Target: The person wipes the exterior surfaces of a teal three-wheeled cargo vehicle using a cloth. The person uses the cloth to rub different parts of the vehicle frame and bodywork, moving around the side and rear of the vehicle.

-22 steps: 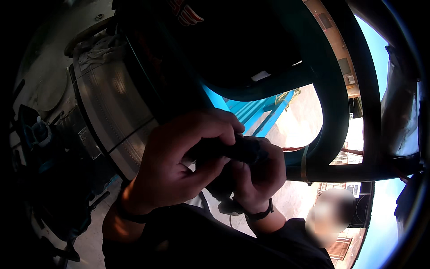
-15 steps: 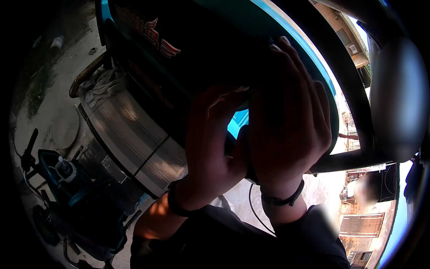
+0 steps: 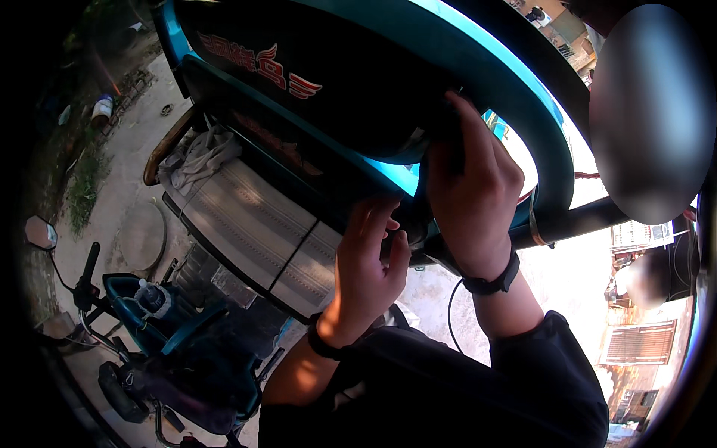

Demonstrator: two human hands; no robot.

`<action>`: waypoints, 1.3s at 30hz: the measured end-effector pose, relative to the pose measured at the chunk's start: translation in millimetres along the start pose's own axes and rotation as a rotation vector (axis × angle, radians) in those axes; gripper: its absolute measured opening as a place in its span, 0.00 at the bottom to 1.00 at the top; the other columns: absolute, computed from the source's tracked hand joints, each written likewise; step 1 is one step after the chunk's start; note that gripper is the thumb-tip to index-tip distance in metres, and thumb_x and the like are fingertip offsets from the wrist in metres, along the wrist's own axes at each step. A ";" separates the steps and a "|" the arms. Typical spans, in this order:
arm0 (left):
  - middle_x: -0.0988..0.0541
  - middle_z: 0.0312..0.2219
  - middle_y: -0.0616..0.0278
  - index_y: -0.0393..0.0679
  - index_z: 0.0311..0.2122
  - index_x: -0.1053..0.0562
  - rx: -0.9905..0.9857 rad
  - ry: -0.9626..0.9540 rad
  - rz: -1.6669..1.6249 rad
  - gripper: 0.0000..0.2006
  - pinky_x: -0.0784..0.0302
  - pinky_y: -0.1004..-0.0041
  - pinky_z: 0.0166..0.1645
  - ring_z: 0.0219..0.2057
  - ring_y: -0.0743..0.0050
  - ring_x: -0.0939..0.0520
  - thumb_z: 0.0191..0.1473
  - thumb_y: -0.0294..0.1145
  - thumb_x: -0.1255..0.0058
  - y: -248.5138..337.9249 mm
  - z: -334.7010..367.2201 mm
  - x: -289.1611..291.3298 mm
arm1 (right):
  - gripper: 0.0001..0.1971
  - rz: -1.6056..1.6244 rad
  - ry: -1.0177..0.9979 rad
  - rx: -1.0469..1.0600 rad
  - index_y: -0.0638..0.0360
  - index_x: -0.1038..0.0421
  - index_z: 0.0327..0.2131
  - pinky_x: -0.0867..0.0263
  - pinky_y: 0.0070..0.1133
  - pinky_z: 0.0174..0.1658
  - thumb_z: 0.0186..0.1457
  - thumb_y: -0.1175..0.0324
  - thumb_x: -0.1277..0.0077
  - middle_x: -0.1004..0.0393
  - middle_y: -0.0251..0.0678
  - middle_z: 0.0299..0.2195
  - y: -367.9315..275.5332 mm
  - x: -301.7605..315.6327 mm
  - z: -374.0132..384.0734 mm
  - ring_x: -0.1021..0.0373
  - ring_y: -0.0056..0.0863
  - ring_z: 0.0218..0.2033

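Teal rim (image 3: 515,75) arced upper right, room inside; mid-frame, my left hand (image 3: 367,257) pointed up, fingers apart; right hand (image 3: 479,194): hidden fingertips, couldn't tell!

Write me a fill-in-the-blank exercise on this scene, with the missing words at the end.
1. Of the left hand and the right hand, the one higher in the picture is the ____ one.
2. A dark band circles the right arm at the ____.
3. The strap across the pale seat is ____ in colour.
4. Left or right of the strap in the picture, the crumpled cloth lies to its ____.

Missing words: right; wrist; black; left.
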State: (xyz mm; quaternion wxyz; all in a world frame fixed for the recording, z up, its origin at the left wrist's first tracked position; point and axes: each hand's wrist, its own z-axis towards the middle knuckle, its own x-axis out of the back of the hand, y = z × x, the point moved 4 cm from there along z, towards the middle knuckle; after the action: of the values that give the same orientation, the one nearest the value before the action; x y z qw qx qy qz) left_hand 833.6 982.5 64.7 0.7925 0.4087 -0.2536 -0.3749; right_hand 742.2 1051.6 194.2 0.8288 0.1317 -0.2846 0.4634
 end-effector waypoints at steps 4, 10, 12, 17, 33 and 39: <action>0.24 0.49 0.50 0.39 0.60 0.30 -0.035 -0.010 0.038 0.25 0.21 0.71 0.42 0.43 0.64 0.17 0.55 0.19 0.46 -1.3 2.9 19.2 | 0.21 -0.003 0.066 -0.019 0.61 0.24 0.53 0.28 0.22 0.27 0.54 0.81 0.43 0.19 0.42 0.28 4.9 -3.7 -6.4 0.22 0.30 0.23; 0.26 0.57 0.42 0.42 0.67 0.36 -0.391 0.110 0.268 0.36 0.19 0.62 0.53 0.54 0.46 0.20 0.51 0.17 0.48 28.8 59.1 21.8 | 0.24 -0.073 0.159 0.002 0.69 0.30 0.54 0.21 0.31 0.42 0.53 0.78 0.40 0.22 0.58 0.48 -5.9 -18.7 -4.1 0.20 0.49 0.42; 0.28 0.59 0.40 0.39 0.67 0.37 -0.421 0.022 0.227 0.36 0.20 0.60 0.55 0.56 0.43 0.22 0.50 0.16 0.49 34.8 74.3 16.9 | 0.25 -0.003 0.121 -0.026 0.69 0.31 0.56 0.21 0.31 0.42 0.55 0.76 0.39 0.22 0.58 0.49 1.4 -19.8 -10.8 0.19 0.47 0.42; 0.30 0.61 0.35 0.31 0.66 0.39 -0.435 -0.084 0.237 0.36 0.22 0.57 0.57 0.56 0.39 0.23 0.49 0.15 0.50 34.4 68.1 -1.0 | 0.28 0.137 0.160 -0.095 0.68 0.33 0.60 0.22 0.29 0.43 0.57 0.74 0.38 0.22 0.56 0.50 10.4 -25.9 -37.2 0.19 0.45 0.44; 0.37 0.66 0.40 0.35 0.66 0.36 -0.387 -0.087 0.170 0.35 0.27 0.55 0.64 0.63 0.37 0.28 0.48 0.13 0.58 36.3 74.8 -9.7 | 0.28 0.059 0.112 -0.103 0.68 0.30 0.58 0.34 0.25 0.24 0.53 0.73 0.39 0.33 0.41 0.35 20.2 -24.0 -33.0 0.30 0.30 0.26; 0.31 0.64 0.44 0.36 0.66 0.36 -0.406 -0.071 0.245 0.34 0.21 0.61 0.57 0.56 0.46 0.20 0.50 0.16 0.52 16.9 65.5 -4.1 | 0.27 0.122 0.106 -0.066 0.72 0.32 0.58 0.38 0.23 0.22 0.53 0.76 0.40 0.37 0.40 0.36 17.3 -35.0 -43.8 0.33 0.27 0.22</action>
State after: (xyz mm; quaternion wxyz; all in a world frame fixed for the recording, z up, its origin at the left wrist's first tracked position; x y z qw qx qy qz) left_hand 791.4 962.3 113.6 0.8886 0.1935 -0.2483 -0.3336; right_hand 728.6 1057.6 137.5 0.8169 0.0618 -0.2630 0.5096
